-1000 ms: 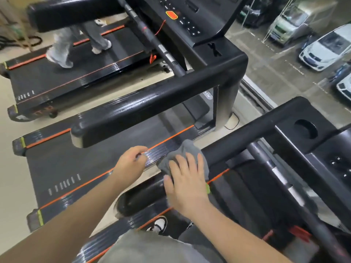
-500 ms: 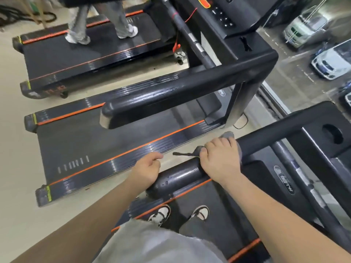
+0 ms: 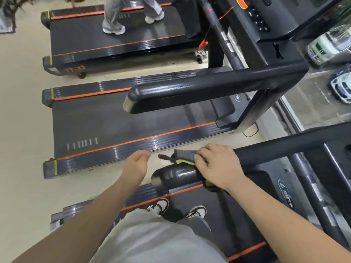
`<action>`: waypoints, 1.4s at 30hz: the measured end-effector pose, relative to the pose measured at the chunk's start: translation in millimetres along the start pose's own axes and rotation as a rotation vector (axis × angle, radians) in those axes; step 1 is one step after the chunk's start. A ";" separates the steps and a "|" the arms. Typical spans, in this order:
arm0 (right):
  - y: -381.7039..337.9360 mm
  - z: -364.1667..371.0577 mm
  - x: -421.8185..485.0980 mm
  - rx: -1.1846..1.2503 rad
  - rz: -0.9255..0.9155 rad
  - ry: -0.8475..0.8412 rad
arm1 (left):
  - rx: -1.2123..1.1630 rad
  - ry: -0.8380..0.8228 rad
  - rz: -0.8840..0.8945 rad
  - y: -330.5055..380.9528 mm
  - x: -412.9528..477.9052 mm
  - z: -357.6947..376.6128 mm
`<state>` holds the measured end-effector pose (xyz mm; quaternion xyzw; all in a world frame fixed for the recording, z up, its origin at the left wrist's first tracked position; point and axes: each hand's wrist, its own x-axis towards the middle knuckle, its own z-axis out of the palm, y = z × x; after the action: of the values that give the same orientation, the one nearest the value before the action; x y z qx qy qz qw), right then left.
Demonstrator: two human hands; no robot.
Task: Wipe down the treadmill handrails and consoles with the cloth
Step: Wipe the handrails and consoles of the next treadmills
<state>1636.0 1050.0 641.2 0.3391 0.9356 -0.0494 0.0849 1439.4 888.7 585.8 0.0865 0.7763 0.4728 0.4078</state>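
I stand on a treadmill whose black left handrail (image 3: 174, 174) runs from the lower middle up to the right. A grey cloth with a yellow-green edge (image 3: 185, 155) is draped over the rail near its free end. My right hand (image 3: 218, 166) lies over the cloth and rail, fingers curled round both. My left hand (image 3: 135, 164) hovers left of the rail end, fingers loosely curled, holding nothing and touching nothing. The console of my treadmill (image 3: 338, 154) is partly visible at the right edge.
A second treadmill stands to my left, with its handrail (image 3: 199, 92) and console (image 3: 262, 18) above my hands. On a third treadmill (image 3: 114, 44) farther back a person (image 3: 117, 18) walks. Beige floor lies between the machines. Windows at right show parked cars.
My right hand has slid with the cloth toward the rail's free end. My left hand has come off the rail end and now hangs beside it.
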 end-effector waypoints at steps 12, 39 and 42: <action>-159.1 4.5 -8.5 -0.257 -0.281 -0.259 | -0.124 0.090 -0.106 -34.3 -18.3 -36.7; -84.7 -17.3 6.8 -0.233 -0.325 -0.282 | 0.000 0.080 -0.114 -50.6 -10.5 -18.8; -120.7 -14.6 22.5 -0.253 -0.265 -0.440 | -0.001 0.093 -0.159 -59.9 -13.5 -22.1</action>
<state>1539.5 973.9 655.4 0.1819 0.9295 -0.0152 0.3204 1447.4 834.8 549.9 0.0025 0.7987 0.4428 0.4073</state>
